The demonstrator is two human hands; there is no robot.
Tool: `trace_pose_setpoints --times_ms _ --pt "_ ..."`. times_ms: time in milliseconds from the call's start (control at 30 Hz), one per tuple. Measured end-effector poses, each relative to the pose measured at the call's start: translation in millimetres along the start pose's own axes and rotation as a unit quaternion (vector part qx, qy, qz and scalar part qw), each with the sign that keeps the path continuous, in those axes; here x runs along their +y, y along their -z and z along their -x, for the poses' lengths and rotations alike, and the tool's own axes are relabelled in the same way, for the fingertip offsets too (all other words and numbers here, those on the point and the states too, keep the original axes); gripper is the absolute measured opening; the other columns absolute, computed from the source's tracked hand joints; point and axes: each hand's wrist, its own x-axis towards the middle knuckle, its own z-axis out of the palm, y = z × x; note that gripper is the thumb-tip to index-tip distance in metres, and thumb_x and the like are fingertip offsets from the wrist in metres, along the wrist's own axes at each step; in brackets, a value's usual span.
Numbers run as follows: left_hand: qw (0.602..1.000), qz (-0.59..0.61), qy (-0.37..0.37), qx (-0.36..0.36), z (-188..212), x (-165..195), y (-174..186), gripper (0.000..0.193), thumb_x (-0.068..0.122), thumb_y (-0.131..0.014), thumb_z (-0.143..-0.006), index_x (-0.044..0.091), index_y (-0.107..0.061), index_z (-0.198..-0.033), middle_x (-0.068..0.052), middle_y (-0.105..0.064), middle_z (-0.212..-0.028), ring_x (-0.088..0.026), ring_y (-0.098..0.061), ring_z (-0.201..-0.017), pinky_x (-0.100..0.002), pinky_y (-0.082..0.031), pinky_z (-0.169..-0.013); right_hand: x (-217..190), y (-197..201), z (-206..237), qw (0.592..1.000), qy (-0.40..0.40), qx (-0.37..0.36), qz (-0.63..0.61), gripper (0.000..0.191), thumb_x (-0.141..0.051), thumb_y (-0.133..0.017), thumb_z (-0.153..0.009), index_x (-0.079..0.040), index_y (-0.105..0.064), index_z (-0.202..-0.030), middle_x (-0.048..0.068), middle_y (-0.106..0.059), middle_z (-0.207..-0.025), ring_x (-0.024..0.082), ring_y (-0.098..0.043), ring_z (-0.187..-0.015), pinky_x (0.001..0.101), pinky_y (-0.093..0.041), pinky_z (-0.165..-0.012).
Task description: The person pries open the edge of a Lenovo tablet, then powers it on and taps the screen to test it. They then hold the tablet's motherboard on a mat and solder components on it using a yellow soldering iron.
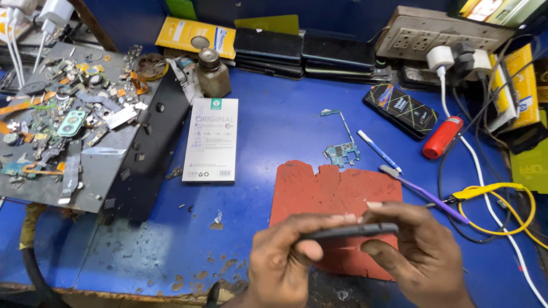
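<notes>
Both hands hold a thin dark phone (348,231) edge-on above a worn red mat (325,188) on the blue bench. My left hand (282,259) grips its left end, with the thumb under it and the fingers over the top. My right hand (416,251) pinches its right end. Just beyond the mat lies a small green circuit board (341,153) with a flex strip.
A white flat box (212,140) lies left of the mat. A grey tray of phone scrap (63,125) fills the left side. Right of the mat lie a purple-handled tool (425,194), a blue pen tool (378,150), a red cylinder (441,138), cables and yellow clips (485,191). Stacked phones (302,52) line the back.
</notes>
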Motion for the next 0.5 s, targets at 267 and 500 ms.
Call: trace_pose_setpoints --times_ms 267,500 --pt "0.998 -0.033 -0.043 -0.042 -5.7 1.6 -4.2 0.044 0.04 -0.053 -0.112 0.0 -0.068 -0.119 -0.015 -0.078 -0.119 -0.028 -0.08 -0.116 -0.038 -0.066 -0.101 -25.9 1.1 -7.8 0.992 0.097 0.01 0.085 0.03 -0.004 -0.085 -0.076 -0.003 -0.077 -0.104 0.011 -0.077 -0.1 0.02 -0.077 -0.093 0.0258 -0.062 -0.073" --pt "0.995 -0.018 -0.019 -0.096 -11.5 -4.6 3.1 0.041 0.032 -0.058 -0.104 -0.003 -0.057 -0.124 -0.015 -0.071 -0.123 -0.024 -0.075 -0.109 -0.033 -0.062 -0.092 -1.5 8.8 6.0 0.991 0.117 0.063 -0.005 0.023 -0.004 -0.083 -0.086 0.0 -0.075 -0.108 0.013 -0.076 -0.102 0.022 -0.074 -0.099 0.0318 -0.061 -0.088"
